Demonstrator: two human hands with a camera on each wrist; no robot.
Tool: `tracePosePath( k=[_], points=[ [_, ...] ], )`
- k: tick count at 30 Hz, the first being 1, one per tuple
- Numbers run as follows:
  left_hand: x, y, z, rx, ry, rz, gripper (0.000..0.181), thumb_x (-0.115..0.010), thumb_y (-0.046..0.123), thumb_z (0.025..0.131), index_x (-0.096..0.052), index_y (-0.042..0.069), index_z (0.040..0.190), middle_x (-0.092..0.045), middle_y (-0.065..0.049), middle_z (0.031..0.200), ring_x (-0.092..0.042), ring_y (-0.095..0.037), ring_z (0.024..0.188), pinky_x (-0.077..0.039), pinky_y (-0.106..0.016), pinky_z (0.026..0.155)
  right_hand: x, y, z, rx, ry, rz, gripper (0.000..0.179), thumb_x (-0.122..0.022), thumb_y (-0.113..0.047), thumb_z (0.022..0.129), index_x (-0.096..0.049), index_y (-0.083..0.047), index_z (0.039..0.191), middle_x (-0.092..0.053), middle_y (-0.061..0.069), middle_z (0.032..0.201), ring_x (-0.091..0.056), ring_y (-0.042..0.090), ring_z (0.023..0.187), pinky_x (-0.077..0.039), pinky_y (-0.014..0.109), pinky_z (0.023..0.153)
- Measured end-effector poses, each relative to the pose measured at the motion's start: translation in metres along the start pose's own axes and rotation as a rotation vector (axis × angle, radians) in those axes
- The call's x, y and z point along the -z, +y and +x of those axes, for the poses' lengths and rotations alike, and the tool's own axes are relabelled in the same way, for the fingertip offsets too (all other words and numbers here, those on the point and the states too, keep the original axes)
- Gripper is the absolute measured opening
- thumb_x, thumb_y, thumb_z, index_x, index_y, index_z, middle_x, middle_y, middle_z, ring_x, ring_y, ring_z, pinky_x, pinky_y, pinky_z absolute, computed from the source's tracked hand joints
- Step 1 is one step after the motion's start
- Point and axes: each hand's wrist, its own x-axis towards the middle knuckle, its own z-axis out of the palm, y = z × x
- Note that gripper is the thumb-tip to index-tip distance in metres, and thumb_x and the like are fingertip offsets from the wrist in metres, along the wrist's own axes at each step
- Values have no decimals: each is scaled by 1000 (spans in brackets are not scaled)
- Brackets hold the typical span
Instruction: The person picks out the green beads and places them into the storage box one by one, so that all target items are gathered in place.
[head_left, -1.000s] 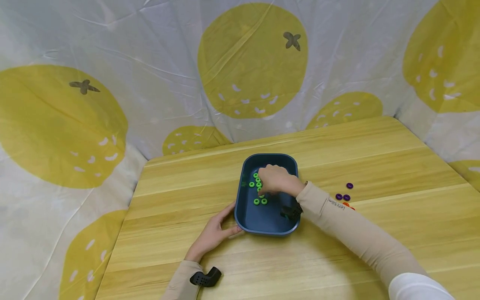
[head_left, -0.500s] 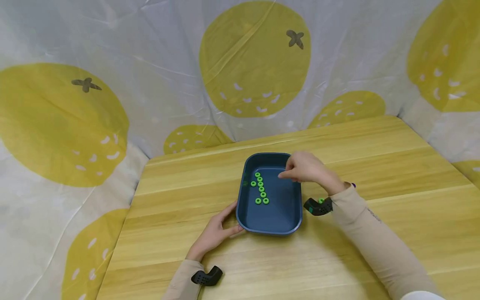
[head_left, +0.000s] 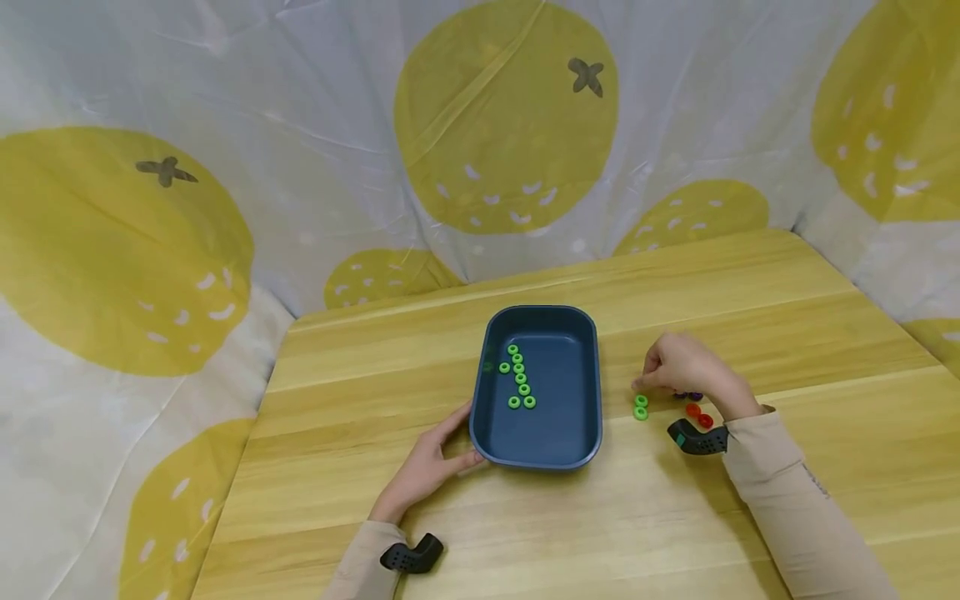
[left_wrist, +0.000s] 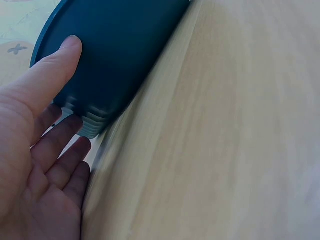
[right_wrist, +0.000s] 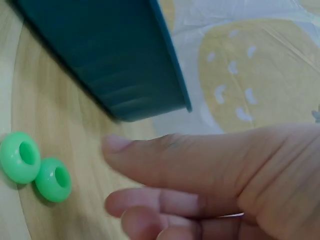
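My left hand [head_left: 427, 471] rests against the near left corner of a dark blue tray [head_left: 536, 465], thumb along its near wall and fingers by its left side. The left wrist view shows the thumb on the tray wall [left_wrist: 115, 45]. Inside the tray lie several green ring beads [head_left: 521, 378], most in a slanting row. To the tray's right, my right hand [head_left: 690, 371] hovers by two green beads [head_left: 641, 407] on the table. In the right wrist view its thumb and index finger stand apart with nothing between, beside the green beads [right_wrist: 53, 180].
Under and beside the right hand are purple beads [head_left: 696, 397], an orange bead [head_left: 693, 410] and a red bead [head_left: 706, 422]. All lie on a wooden table [head_left: 540, 533]. A cloth printed with yellow fruit [head_left: 510, 117] hangs behind.
My right hand has moved from inside the tray out over its right rim to the beads on the table. My left hand and the tray have stayed in place.
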Motion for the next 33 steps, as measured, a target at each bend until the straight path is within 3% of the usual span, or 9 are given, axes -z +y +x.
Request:
tracePosePath(
  k=[11,23,33],
  points=[
    [-3,-4,-2,-3,-2,-1,75,-76,28,88,-39,25,153,-40,2,156,-31,-22,146,-24,-51,120,-10,8,3,-36,-47,-71,22,-79,-20,83,-66,-8,70,-51,-3,55,-46,12,50,-38,25,49],
    [-2,-4,-3,3,4,6,75,-76,28,88,-38,25,153,-40,2,156,-31,-22,146,-24,-51,120,-17,-5,7,-9,-48,-130,18,-76,-18,83,-68,-9,69,-60,-1,65,-50,14,57,-39,25,52],
    [-2,-2,-1,-12,-1,11,75,-76,28,88,-38,24,153,-40,1,156,-31,-23,146,-25,-51,119,-20,-6,9,-14,-36,-130,17,-75,-16,82,-70,-10,68,-63,-1,62,-52,13,56,-40,25,52]
  ],
)
